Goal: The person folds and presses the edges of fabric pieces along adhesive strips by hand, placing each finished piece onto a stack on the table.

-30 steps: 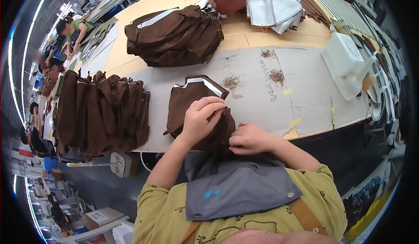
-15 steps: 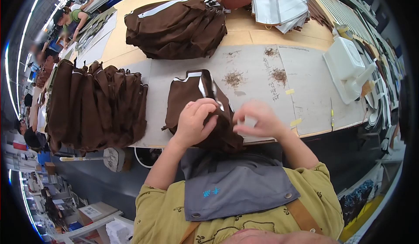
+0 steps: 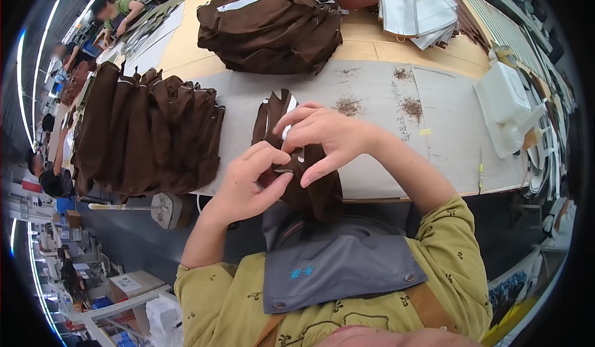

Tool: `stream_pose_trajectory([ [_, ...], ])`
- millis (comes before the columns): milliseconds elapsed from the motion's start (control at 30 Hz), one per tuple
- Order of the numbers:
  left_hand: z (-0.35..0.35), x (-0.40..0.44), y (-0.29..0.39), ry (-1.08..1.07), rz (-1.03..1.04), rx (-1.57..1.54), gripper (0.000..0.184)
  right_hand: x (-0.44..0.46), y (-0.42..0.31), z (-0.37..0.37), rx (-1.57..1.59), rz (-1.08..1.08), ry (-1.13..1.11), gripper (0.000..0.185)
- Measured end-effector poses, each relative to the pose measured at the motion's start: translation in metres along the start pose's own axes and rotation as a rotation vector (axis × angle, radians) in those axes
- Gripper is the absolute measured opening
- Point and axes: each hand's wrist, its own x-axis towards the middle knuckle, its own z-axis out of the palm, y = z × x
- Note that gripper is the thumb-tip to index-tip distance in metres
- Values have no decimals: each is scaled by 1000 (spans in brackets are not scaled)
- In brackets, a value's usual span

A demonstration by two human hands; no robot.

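Observation:
A brown cloth piece (image 3: pixel 322 189) with white strips along its upper edges lies at the table's front edge, partly hanging over it. It is folded narrow, and both hands cover its middle. My left hand (image 3: pixel 248 179) is closed at its left side, with the thumb and fingers pinching the cloth edge. Over the upper part reaches my right hand (image 3: pixel 328 137), its fingers curved and spread and its thumb held apart. The right fingertips are close to the left fingers and the white strip; whether they touch the cloth I cannot tell.
A row of folded brown cloth pieces (image 3: pixel 149 136) stands at left. Behind lies a brown cloth heap (image 3: pixel 266 34), with white-lined pieces (image 3: pixel 418 15) to its right. A white plastic container (image 3: pixel 505 99), a yellow pen (image 3: pixel 481 176) and thread scraps (image 3: pixel 348 105) are at right. Co-workers are far left.
My right hand has moved left, over the cloth and close to my left hand. The cloth, spread wider before, is now folded narrower. The view has shifted slightly.

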Motion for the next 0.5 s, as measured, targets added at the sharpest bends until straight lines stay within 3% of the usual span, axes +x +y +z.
stream_pose_trajectory([
  [100,-7,-4,6,27,-40,95,17,4,-4,2,-87,-23,1,42],
  [167,-7,-5,6,67,-84,151,16,1,-9,4,-396,20,119,37],
  [200,-4,-6,5,128,-113,158,15,-2,-13,5,-395,18,113,37],
  [300,0,-8,0,187,-147,172,15,-8,-29,15,-554,145,242,27],
  [467,0,-9,-1,139,-225,101,15,-23,-39,28,-445,253,369,18],
  [500,-2,-12,-8,92,-293,-88,13,-25,-40,29,-404,262,396,15],
])
